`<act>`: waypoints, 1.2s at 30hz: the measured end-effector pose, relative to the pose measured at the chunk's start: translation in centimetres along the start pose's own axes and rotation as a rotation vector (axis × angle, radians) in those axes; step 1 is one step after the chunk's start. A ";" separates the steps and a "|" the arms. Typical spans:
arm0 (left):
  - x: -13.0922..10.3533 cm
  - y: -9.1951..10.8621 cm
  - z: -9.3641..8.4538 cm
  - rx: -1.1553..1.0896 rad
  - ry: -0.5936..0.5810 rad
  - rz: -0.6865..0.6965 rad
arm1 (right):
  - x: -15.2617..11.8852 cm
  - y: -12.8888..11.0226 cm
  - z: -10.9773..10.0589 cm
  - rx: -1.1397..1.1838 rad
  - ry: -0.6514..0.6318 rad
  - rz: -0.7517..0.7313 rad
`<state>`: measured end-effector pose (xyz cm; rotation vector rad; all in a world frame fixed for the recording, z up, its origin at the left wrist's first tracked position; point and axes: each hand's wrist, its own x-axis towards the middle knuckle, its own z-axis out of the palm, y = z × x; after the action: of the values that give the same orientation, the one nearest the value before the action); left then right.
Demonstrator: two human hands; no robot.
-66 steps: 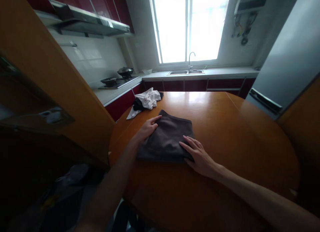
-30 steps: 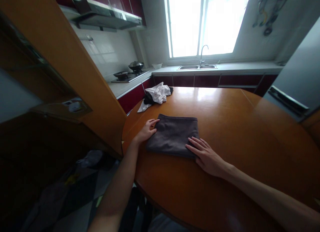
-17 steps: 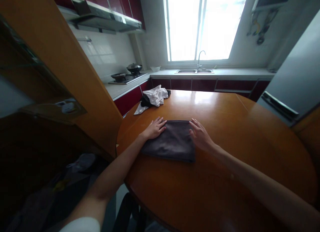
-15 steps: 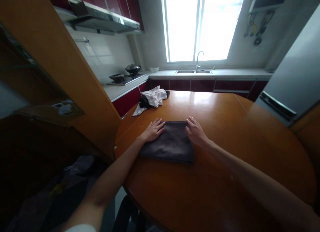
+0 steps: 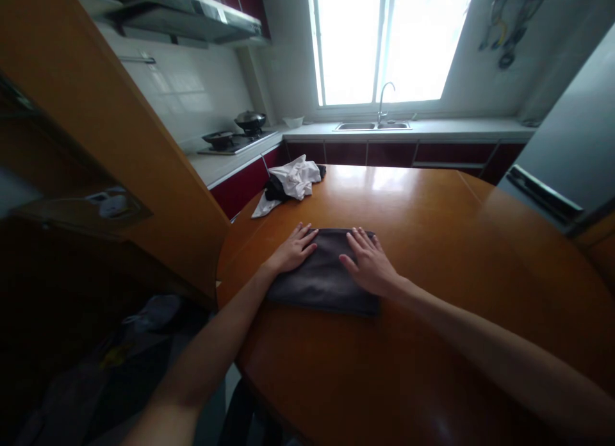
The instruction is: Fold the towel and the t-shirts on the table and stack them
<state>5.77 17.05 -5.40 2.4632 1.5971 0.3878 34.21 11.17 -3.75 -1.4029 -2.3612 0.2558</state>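
A dark grey folded cloth, seemingly a garment [image 5: 323, 286], lies flat on the wooden table [image 5: 423, 222] in front of me. My left hand [image 5: 293, 248] rests palm down over its left part, fingers spread towards the far edge. On the right part lies my right hand [image 5: 368, 260], also flat, with its thumb held apart from the other fingers. Neither hand grips anything. Which kind of garment it is cannot be made out, since it is folded into a rough rectangle.
A crumpled heap of white and black clothes [image 5: 295, 179] sits at the table's far left. Behind stand a stove with a lidded wok [image 5: 250, 120], a counter with a sink [image 5: 355, 126], and a fridge [image 5: 571, 138] on the right. A wooden partition [image 5: 158, 177] borders the left.
My right hand has moved inward from the cloth's right edge to lie flatter over its upper right part. My left hand stays nearly in place. The view has tilted slightly down.
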 end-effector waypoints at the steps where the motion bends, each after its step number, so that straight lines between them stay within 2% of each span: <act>1: 0.0 -0.1 0.1 -0.008 0.003 0.003 | -1.3 -0.8 0.2 0.005 -0.021 -0.078; 3: 0.1 -0.2 0.2 -0.026 0.007 0.006 | -3.8 -2.1 0.8 -0.001 -0.057 -0.167; 5: 0.1 -0.3 0.3 -0.045 0.014 0.003 | -5.6 -2.6 1.3 -0.008 -0.071 -0.187; 8: 0.2 -0.2 0.3 -0.092 0.034 0.000 | -6.1 -2.4 1.2 0.022 -0.086 -0.169; 10: 0.1 -0.2 0.1 -0.182 0.076 -0.008 | -5.2 -2.2 0.4 0.062 -0.079 -0.146; 14: -0.1 -0.7 -0.7 -0.449 0.304 -0.131 | -1.7 -2.7 -1.3 0.088 0.026 -0.031; 16: -0.2 -1.2 -0.9 -0.509 0.358 -0.187 | 0.5 -3.6 -1.3 0.080 0.056 -0.013; 21: 0.0 -2.4 -0.6 -0.535 0.278 -0.203 | 5.1 -5.9 2.0 0.052 0.031 -0.151; 24: 0.0 -2.5 -0.4 -0.529 0.283 -0.203 | 6.5 -6.2 4.3 0.019 -0.028 -0.146; 26: 0.0 -2.4 -0.4 -0.517 0.273 -0.205 | 6.8 -6.0 5.0 0.003 -0.062 -0.140; 29: 0.1 -2.3 -0.5 -0.503 0.259 -0.215 | 6.7 -5.2 4.8 0.006 -0.028 -0.135; 32: 0.1 -2.3 -0.6 -0.495 0.246 -0.224 | 6.5 -3.6 3.8 -0.002 0.054 -0.060; 36: 0.0 -2.3 -0.6 -0.479 0.237 -0.234 | 6.4 -1.0 2.6 0.028 -0.010 -0.001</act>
<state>3.58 18.04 -5.45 1.9078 1.6183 0.9279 29.60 16.41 -4.28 -1.3910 -2.3573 0.2950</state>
